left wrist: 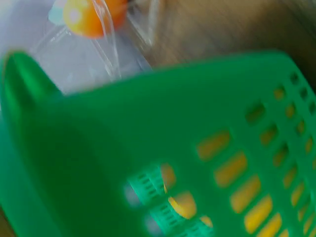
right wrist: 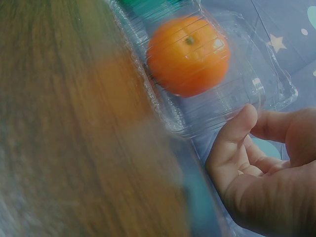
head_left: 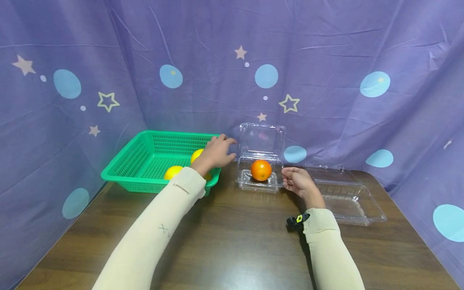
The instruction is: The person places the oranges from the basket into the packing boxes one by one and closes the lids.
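Note:
An orange (head_left: 261,170) lies in a clear plastic clamshell box (head_left: 248,186) whose lid stands raised behind it. My right hand (head_left: 298,182) pinches the box's right rim between thumb and fingers, as the right wrist view also shows beside the orange (right wrist: 188,56). Over the right edge of a green basket (head_left: 145,184) reaches my left hand (head_left: 217,151), its fingers spread toward the box and holding nothing. Inside the basket are yellow fruits (head_left: 174,172), partly hidden by the left arm. The left wrist view has the basket wall (left wrist: 148,113) close up, with the hand out of sight.
A second clear plastic box (head_left: 348,203), also with its lid up, sits to the right behind my right forearm. Everything stands on a brown wooden table (head_left: 235,241). A purple patterned curtain (head_left: 217,80) hangs close behind.

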Demonstrator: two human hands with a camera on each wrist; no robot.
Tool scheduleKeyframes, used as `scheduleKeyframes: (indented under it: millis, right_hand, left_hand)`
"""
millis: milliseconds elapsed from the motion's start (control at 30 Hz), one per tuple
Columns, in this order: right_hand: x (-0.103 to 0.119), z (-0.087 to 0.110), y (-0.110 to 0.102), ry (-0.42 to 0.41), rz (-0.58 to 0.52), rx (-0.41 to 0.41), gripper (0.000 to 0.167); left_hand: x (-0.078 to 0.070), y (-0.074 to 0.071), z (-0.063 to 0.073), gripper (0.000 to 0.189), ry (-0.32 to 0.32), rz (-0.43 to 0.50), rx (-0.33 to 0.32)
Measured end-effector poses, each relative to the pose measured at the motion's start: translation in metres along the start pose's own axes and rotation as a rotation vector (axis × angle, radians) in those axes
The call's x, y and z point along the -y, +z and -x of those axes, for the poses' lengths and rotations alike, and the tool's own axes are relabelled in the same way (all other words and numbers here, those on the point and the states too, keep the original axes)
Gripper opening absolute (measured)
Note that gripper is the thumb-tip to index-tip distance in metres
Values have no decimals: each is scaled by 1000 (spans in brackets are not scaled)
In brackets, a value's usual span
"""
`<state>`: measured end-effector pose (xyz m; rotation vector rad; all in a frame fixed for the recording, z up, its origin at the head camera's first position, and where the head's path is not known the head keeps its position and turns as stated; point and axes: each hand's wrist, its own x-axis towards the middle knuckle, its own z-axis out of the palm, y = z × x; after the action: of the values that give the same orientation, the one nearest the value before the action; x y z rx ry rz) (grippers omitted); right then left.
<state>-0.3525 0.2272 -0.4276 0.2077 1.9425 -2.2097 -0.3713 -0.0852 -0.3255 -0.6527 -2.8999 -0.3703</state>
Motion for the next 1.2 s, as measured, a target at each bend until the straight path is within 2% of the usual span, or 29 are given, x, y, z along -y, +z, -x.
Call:
scheduleKeyframes:
  millis: [267,433,567,700,867,967,1200]
  right_hand:
    - [0,1,-2,-10,-5,5,25]
    - [-1,1,-1,-11,-19,5,19]
    - [-2,1,-1,-7,-21,7,23]
    - [-2,1,-2,-8,-21,2,24]
    - [-1,0,-2,-18,-30,13,16]
    - [-1,1,-1,-22,-33,14,17]
    - [1,1,-2,-14,-13,8,27]
  left_hand:
    - [32,-11,5,52,-42,15,5]
    - [52,-13,8,50,-86,19,2]
    - [63,-13,11,52,-128,15,26]
    - [67,-12,12,57,-166,9,58]
    - [70,-5,14,66,-246,-19,148]
    - [71,-1,16,69,-281,-13,196]
    - [72,4,16,71,-309,-2,262]
